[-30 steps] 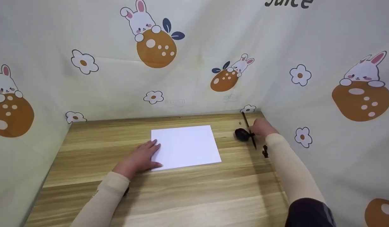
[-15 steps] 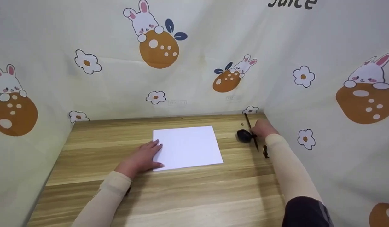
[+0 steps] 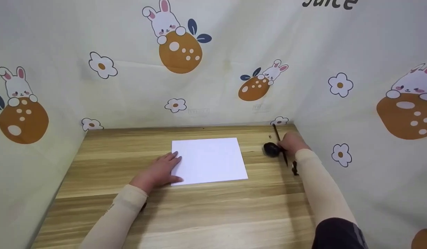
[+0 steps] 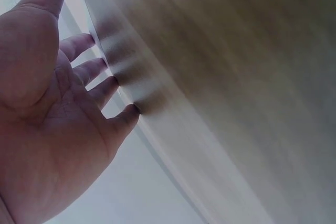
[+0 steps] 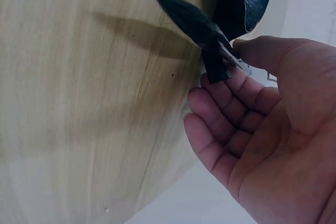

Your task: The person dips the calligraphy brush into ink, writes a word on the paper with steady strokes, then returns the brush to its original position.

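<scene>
My left hand [image 3: 161,170] lies with spread, mostly straight fingers on the left edge of a white sheet of paper [image 3: 210,160]. The left wrist view shows this hand [image 4: 58,108] from the palm side, fingertips down. At the right back, my right hand [image 3: 293,142] pinches a dark ink brush [image 3: 276,131], whose tip points toward me. Close up in the right wrist view, the black bristles [image 5: 181,14] cross a short black tab beside a black ink cup [image 5: 231,3]. Thumb and fingertips meet at brush and tab, partly hiding the contact.
The wooden table [image 3: 213,214] ends at a printed cloth [image 3: 220,86] that hangs at the back and both sides. The right hand works close to the back right corner. A small dark mark [image 3: 270,136] lies behind the ink cup.
The head view has shifted slightly, so everything sits a little further right in it. Both hands, the paper, the brush and the ink cup keep about the same places on the table.
</scene>
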A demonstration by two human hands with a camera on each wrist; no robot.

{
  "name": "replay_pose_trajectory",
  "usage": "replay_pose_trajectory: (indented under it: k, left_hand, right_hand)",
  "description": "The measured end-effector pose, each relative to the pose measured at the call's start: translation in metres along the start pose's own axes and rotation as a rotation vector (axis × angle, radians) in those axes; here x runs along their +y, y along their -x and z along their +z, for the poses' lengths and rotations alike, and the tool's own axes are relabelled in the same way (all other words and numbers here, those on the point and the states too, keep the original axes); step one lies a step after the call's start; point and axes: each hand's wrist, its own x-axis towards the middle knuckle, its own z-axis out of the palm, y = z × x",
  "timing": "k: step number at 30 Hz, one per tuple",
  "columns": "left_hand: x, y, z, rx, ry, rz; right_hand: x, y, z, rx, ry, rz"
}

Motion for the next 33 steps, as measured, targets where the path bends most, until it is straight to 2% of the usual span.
replay_pose_trajectory:
  k: [3, 9, 18, 21, 27, 33]
  left_hand:
    - [0.001, 0.000, -0.001, -0.006, 0.000, -0.006]
    - [0.002, -0.001, -0.001, -0.011, -0.006, 0.014]
    - [0.002, -0.001, -0.001, -0.010, -0.004, 0.010]
    - [0.001, -0.001, -0.001, -0.005, 0.002, 0.012]
    - [0.001, -0.001, 0.000, -0.008, -0.006, 0.009]
    - [0.001, -0.001, -0.001, -0.007, -0.013, 0.011]
  right_hand:
    - [0.001, 0.000, -0.001, -0.003, -0.012, 0.005]
    - [0.006, 0.001, -0.005, 0.008, -0.114, 0.035]
    - [0.005, 0.012, -0.014, 0.056, -0.204, 0.012]
    - [0.002, 0.017, -0.015, 0.073, -0.269, 0.013]
    - [-0.006, 0.030, -0.017, 0.094, -0.469, 0.031]
    - [-0.011, 0.040, -0.019, 0.151, -0.665, 0.002]
